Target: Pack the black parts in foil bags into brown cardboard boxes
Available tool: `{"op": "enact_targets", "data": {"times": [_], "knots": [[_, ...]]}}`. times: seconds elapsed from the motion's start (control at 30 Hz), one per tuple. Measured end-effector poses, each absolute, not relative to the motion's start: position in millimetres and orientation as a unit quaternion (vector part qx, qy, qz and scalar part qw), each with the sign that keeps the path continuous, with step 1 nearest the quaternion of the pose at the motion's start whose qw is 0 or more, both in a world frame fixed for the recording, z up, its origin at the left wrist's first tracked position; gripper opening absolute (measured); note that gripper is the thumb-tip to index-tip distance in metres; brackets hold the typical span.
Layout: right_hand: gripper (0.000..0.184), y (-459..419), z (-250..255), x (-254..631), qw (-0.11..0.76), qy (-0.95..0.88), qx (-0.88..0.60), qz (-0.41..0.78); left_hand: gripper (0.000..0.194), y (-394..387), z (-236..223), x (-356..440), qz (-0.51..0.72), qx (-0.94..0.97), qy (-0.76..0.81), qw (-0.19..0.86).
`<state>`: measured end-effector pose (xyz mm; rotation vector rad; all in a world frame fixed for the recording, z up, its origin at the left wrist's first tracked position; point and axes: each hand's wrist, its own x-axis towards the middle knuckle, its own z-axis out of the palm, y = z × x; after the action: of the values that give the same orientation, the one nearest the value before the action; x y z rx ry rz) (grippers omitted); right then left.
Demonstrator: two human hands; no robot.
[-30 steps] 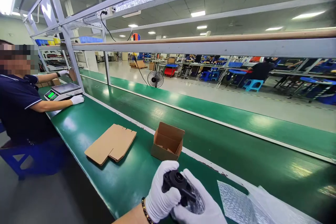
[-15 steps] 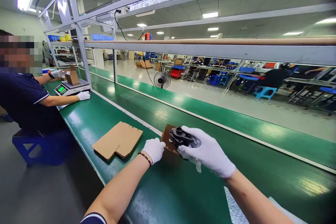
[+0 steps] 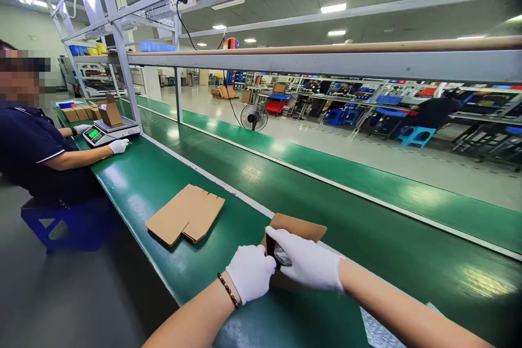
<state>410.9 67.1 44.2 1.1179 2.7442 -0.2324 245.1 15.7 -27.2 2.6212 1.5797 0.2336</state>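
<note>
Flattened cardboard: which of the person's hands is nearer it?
Left: the left hand is to the right of the flattened cardboard; the right hand is farther right, at the box.

At the left a co-worker [image 3: 28,147] in a dark shirt sits on a blue stool [image 3: 67,225] beside a white scale [image 3: 118,133] with a lit green display [image 3: 94,134], an open carton [image 3: 111,115] resting on it and small brown boxes [image 3: 75,114] just beyond. A pale metal frame [image 3: 285,62] rises over the green desk [image 3: 130,174], with a power socket [image 3: 185,1] on its upper rail and a blue bin [image 3: 157,47] on its shelf. Farther off are a black fan [image 3: 253,117], a red crate [image 3: 276,106], a light-blue stool [image 3: 416,136] and lit ceiling lamps [image 3: 333,8].
</note>
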Motion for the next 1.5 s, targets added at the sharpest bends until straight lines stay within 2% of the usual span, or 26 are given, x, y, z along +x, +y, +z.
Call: {"op": "enact_targets", "data": {"times": [0.07,0.1,0.17,0.23,0.3,0.37,0.43,0.5,0.53,0.6,0.67,0.77,0.83,0.9,1.03,1.1,1.17,1.3,1.5], "knots": [[0.076,60.1,47.4,424.9,0.042,0.918,0.390,-0.063,0.015,16.7,-27.7,245.2,0.082,0.854,0.512,0.034],[0.074,57.8,48.6,430.3,0.040,0.910,0.411,-0.043,0.015,17.6,-27.9,245.1,0.085,0.858,0.506,0.034],[0.055,56.3,47.7,435.6,0.075,0.890,0.449,-0.002,0.013,19.6,-28.5,245.1,0.088,0.868,0.488,0.034],[0.039,58.6,40.7,434.5,0.109,0.898,0.427,0.004,0.013,20.3,-29.2,245.7,0.089,0.875,0.474,0.034],[0.036,62.7,29.3,430.9,0.105,0.921,0.375,-0.018,0.014,18.3,-30.1,246.6,0.095,0.873,0.477,0.034],[0.042,66.0,18.1,428.8,0.087,0.931,0.353,-0.035,0.015,13.6,-31.4,247.4,0.134,0.858,0.495,0.034],[0.050,66.7,12.4,429.6,0.058,0.933,0.351,-0.046,0.025,8.3,-33.0,247.6,0.226,0.827,0.513,0.033],[0.049,63.7,15.1,432.9,0.021,0.934,0.354,-0.051,0.049,5.4,-34.5,247.6,0.337,0.798,0.500,0.019],[0.044,60.9,19.3,435.3,0.000,0.929,0.366,-0.043,0.057,5.5,-35.0,247.7,0.374,0.794,0.480,0.011],[0.025,53.1,30.2,441.5,-0.036,0.913,0.406,-0.010,0.054,8.3,-35.1,248.7,0.397,0.810,0.431,-0.003],[0.014,44.5,39.7,449.7,-0.053,0.903,0.425,0.018,0.037,13.1,-34.3,251.1,0.383,0.833,0.399,-0.014],[0.028,37.2,43.4,465.1,-0.053,0.921,0.386,0.025,0.015,19.0,-31.9,257.6,0.371,0.839,0.398,-0.030],[0.029,38.0,39.8,476.3,-0.052,0.924,0.376,0.045,0.011,20.9,-29.5,262.6,0.364,0.835,0.411,-0.033],[0.015,41.9,34.6,487.0,-0.040,0.915,0.395,0.077,0.014,21.5,-27.1,267.1,0.354,0.833,0.424,-0.035],[0.017,47.1,24.5,496.9,-0.055,0.906,0.405,0.110,0.020,22.4,-25.4,273.8,0.345,0.831,0.434,-0.041],[0.034,47.0,20.5,491.2,-0.047,0.916,0.381,0.113,0.021,24.2,-26.4,276.6,0.345,0.835,0.426,-0.052],[0.047,47.6,18.5,480.1,0.008,0.922,0.375,0.095,0.021,27.3,-27.3,278.7,0.334,0.842,0.418,-0.062],[0.038,55.0,20.9,457.9,0.086,0.874,0.472,0.080,0.026,35.3,-24.2,280.5,0.265,0.855,0.440,-0.068],[0.035,51.8,20.8,449.4,0.065,0.865,0.490,0.090,0.028,44.3,-6.6,292.8,0.166,0.860,0.479,-0.051]]}}
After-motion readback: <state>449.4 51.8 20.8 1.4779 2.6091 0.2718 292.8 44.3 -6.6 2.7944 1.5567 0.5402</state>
